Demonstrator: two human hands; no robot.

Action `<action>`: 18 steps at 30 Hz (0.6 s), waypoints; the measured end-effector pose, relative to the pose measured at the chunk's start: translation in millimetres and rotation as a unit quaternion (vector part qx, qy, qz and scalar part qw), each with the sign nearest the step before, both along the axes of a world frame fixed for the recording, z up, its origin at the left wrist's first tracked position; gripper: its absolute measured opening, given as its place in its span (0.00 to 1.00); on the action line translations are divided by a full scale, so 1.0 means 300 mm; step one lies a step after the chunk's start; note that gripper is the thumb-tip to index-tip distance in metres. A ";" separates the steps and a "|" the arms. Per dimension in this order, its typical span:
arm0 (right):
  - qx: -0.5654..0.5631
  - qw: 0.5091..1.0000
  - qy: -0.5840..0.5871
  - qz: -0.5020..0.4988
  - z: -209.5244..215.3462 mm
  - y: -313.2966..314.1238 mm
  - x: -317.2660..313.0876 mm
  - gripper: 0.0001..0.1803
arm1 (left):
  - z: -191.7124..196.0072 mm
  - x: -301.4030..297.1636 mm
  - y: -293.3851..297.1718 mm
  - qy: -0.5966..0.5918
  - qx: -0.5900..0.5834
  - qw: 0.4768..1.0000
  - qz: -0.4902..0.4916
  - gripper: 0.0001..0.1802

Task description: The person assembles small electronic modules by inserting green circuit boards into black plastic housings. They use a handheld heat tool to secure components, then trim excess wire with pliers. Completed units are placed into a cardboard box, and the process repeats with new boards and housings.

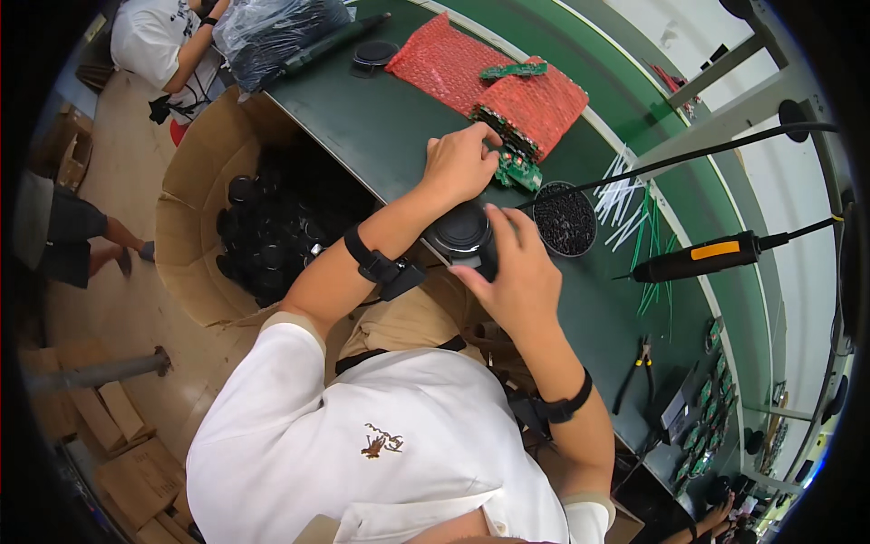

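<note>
My left hand (pixel 460 165) reaches to the boards, its fingers curled and pinching at the edge of a green circuit board (pixel 519 170). Behind that board, a stack of circuit boards (pixel 503 132) sticks out of red bubble wrap (pixel 549 107). Close to my body, my right hand (pixel 524 279) is closed around the side of a black round device (pixel 460 228), thumb near me and fingers on the far side. The device's round top faces up, at the table's near edge. A round tub of small dark screws (pixel 565 219) stands just right of my fingers.
A large cardboard box (pixel 195 204) of black round parts adjoins the table on the left. An electric screwdriver (pixel 698 258) hangs from a cable at right, over white and green strips (pixel 625 204). Pliers (pixel 638 372) and more boards (pixel 711 408) lie farther right. Another person (pixel 159 45) is at upper left.
</note>
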State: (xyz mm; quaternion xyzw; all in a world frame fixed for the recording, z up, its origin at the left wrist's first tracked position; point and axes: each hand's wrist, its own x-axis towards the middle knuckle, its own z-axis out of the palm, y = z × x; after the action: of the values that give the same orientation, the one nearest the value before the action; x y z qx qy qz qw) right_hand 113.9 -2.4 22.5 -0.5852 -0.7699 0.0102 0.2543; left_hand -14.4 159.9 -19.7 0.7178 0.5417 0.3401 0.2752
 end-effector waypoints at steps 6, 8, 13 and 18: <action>0.031 0.995 -0.093 0.005 -0.068 0.033 -0.039 0.31 | -0.005 -0.073 0.086 -0.118 0.008 0.993 0.027 0.14; 0.040 0.995 -0.095 0.002 -0.059 0.034 -0.047 0.28 | 0.024 -0.116 0.096 -0.139 0.036 0.989 0.048 0.13; -0.023 0.992 0.118 -0.022 -0.036 0.056 0.007 0.26 | 0.083 -0.176 0.015 -0.366 -0.060 0.928 0.016 0.19; -0.239 0.701 0.670 -0.045 -0.038 0.020 0.148 0.22 | 0.042 -0.128 -0.187 -0.523 -0.221 0.818 -0.095 0.19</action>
State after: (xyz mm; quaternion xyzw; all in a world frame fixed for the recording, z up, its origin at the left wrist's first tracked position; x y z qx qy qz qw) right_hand 158.2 3.7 11.2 -0.4990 -0.3408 0.5715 0.5552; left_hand -52.8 104.0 -7.0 0.4002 0.3059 0.5075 0.6991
